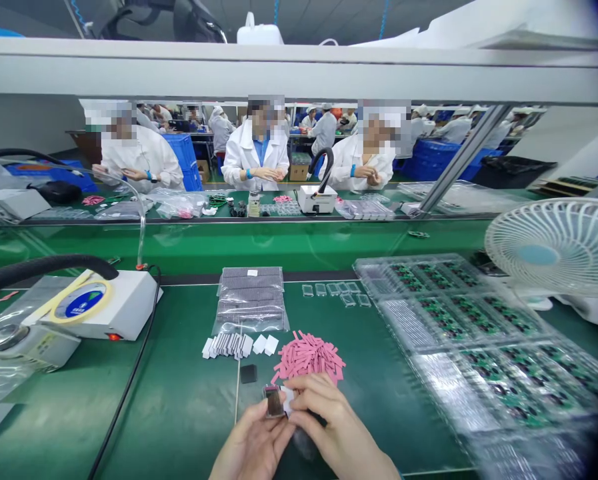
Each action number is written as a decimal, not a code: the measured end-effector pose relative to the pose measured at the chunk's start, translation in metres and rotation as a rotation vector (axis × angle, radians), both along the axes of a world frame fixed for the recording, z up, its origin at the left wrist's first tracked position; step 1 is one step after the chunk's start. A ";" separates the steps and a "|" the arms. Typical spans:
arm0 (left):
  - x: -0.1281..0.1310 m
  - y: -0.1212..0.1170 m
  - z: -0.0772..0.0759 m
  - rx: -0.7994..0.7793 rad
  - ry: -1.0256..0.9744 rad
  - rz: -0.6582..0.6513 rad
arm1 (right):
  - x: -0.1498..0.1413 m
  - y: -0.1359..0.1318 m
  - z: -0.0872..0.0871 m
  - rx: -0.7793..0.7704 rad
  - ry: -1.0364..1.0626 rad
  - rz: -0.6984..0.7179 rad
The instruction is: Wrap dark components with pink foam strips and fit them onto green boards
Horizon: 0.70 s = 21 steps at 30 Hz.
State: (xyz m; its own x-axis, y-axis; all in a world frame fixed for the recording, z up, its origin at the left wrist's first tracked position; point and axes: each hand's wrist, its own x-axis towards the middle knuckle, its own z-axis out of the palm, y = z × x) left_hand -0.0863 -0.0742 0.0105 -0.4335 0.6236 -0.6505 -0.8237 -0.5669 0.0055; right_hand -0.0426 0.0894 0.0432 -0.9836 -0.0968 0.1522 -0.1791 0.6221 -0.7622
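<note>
My left hand (pixel 253 445) pinches a small dark rectangular part (pixel 273 401) with a shiny frame, holding it upright near the table's front edge. My right hand (pixel 331 427) is closed beside it, fingertips pressed on a small white piece (pixel 287 399) at the part's right side. Just beyond my hands lies a heap of pink strips (pixel 309 357). A small black square (pixel 249 373) lies flat on the green mat to the left of the heap. A row of small white pieces (pixel 239 345) sits behind it.
A silver bag of parts (pixel 251 299) lies mid-table. Clear trays of green circuit boards (pixel 473 333) fill the right side. A white fan (pixel 559 248) stands at the right, a white device with black hose (pixel 103 303) at the left. Several people in white coats work across the bench.
</note>
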 end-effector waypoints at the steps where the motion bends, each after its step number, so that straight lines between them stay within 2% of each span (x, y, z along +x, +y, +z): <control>1: 0.001 0.000 0.002 -0.015 -0.011 -0.004 | 0.001 0.000 0.000 -0.019 -0.027 0.003; 4: 0.004 -0.001 0.005 -0.027 0.001 -0.018 | 0.006 -0.002 0.002 -0.016 -0.039 0.008; 7: 0.010 -0.003 0.003 0.013 0.063 -0.038 | 0.011 -0.002 0.005 0.055 0.045 -0.006; 11: 0.015 -0.011 -0.002 -0.007 0.090 -0.079 | 0.014 0.006 0.001 0.086 0.170 -0.134; 14: 0.014 -0.019 -0.006 -0.061 0.075 -0.053 | 0.021 0.007 -0.017 0.179 0.288 -0.217; 18: 0.009 -0.025 -0.002 -0.119 0.042 0.020 | 0.039 -0.003 -0.052 0.285 0.390 -0.070; 21: 0.008 -0.024 0.007 -0.099 0.020 0.043 | 0.049 -0.006 -0.061 0.215 0.293 -0.050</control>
